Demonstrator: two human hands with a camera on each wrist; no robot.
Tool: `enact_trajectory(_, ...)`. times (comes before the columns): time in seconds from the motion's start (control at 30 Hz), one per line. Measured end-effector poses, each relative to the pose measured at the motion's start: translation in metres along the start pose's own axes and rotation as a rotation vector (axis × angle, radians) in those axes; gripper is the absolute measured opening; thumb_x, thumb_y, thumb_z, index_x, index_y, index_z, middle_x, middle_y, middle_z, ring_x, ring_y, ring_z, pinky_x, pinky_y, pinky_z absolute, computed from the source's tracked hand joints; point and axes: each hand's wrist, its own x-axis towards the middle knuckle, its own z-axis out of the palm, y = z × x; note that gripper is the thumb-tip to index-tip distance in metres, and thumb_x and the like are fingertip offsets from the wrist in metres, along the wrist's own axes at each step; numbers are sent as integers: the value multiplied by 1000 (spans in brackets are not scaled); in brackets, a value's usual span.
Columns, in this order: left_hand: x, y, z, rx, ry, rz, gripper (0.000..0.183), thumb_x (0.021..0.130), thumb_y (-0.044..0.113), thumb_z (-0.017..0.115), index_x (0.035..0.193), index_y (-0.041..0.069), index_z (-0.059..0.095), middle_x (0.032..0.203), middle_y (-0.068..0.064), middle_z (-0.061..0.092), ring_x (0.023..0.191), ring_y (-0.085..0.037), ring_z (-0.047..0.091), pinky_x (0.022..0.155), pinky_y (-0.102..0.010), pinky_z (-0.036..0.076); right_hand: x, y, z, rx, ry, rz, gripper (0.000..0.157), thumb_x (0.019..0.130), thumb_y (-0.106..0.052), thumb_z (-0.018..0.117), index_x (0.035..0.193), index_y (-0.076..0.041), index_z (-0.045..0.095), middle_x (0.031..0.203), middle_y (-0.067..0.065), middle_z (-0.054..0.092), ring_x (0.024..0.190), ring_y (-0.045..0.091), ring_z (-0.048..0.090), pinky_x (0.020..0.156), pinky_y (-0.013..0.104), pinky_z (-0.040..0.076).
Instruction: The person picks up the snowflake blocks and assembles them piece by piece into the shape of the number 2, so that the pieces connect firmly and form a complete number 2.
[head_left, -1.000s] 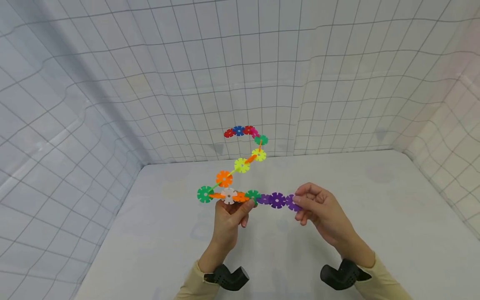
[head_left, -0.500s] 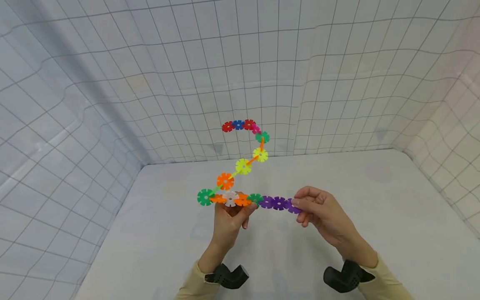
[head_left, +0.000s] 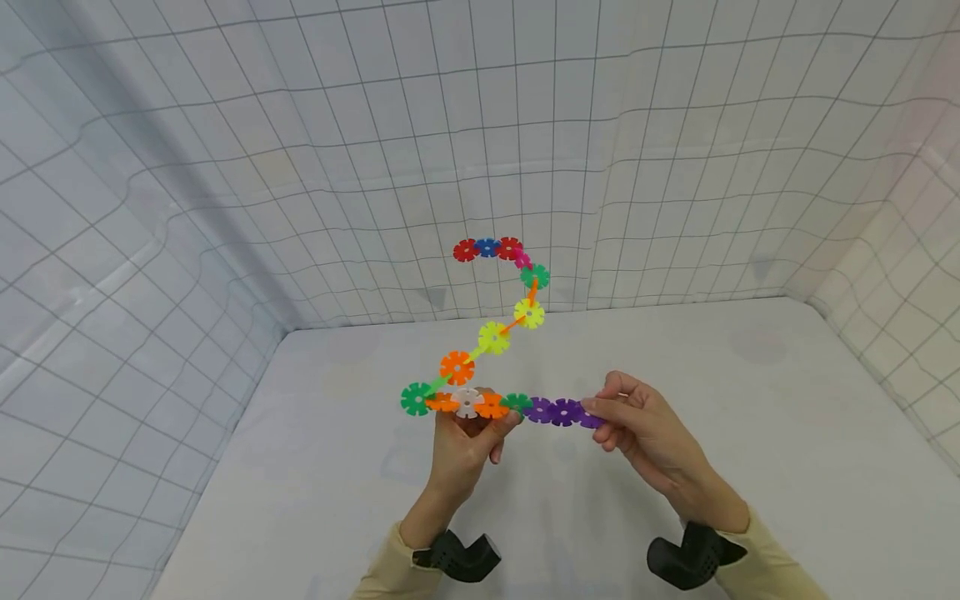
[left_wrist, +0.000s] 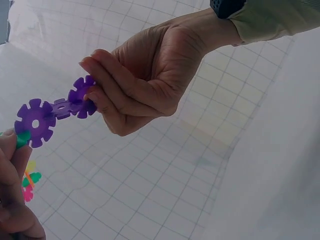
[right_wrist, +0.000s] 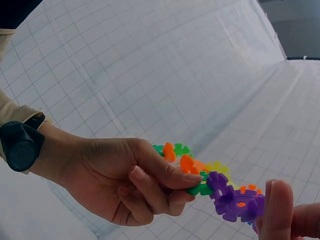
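A chain of interlocking snowflake discs (head_left: 493, 338) in many colours zigzags across the middle of the head view. My left hand (head_left: 459, 458) grips its near stretch, the thumb at a green disc (head_left: 517, 404) next to the orange one (head_left: 491, 406). The last purple disc at the right end is pinched between thumb and fingers of my right hand (head_left: 651, 433). In the left wrist view the purple discs (left_wrist: 35, 123) bridge the two hands. The right wrist view shows the left thumb on the green disc (right_wrist: 201, 188). The far end of the chain finishes in a red disc (head_left: 466, 250).
A white table surface (head_left: 750, 400) lies under the hands. White sheets with a dark grid (head_left: 450, 125) rise at the back and both sides. Each wrist wears a black camera (head_left: 465, 557).
The chain has shifted slightly right and its near row has dropped a little. Its far end has moved up and right. Both hands keep their hold.
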Motion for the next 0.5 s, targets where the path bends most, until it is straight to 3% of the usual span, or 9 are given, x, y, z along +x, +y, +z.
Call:
enact_trajectory(0.27, -1, -5, 3, -28, 42, 2, 22, 85, 11, 72, 99, 12, 54, 77, 3, 61, 43, -10, 42, 43, -17, 41, 1, 0, 2, 1, 8, -18, 19, 95, 8, 47, 86, -6, 57, 77, 5, 67, 64, 10, 68, 59, 18, 52)
enact_trajectory(0.33, -1, -5, 4, -29, 64, -14, 22, 85, 14, 73, 98, 14, 55, 77, 3, 62, 43, -10, 42, 43, -16, 41, 1, 0, 2, -47, 20, -20, 16, 95, 6, 49, 88, -6, 57, 76, 4, 67, 64, 10, 67, 59, 19, 52)
enact_trajectory(0.5, -2, -3, 5, -24, 111, -39, 16, 86, 6, 70, 96, 6, 58, 79, 0, 67, 43, -8, 40, 42, -16, 39, 1, 0, -1, -266, 67, -37, 8, 96, -2, 53, 98, -6, 60, 75, 5, 67, 65, 13, 67, 61, 25, 54)
